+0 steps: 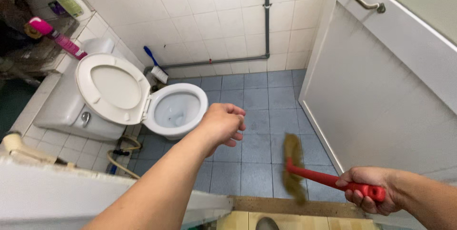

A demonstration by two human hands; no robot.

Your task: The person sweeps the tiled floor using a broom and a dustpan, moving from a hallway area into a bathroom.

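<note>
While right hand [369, 189] grips red brush [304, 173], left hand [223, 124] loosely curled, empty, toilet bowl [177, 110] holding water.

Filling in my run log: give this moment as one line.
left hand: empty, over floor | right hand: grips red-handled brush | toilet: lid up | floor: blue tile

Bright even light, wide-angle edge warp, blurred brush [293, 168]
</note>
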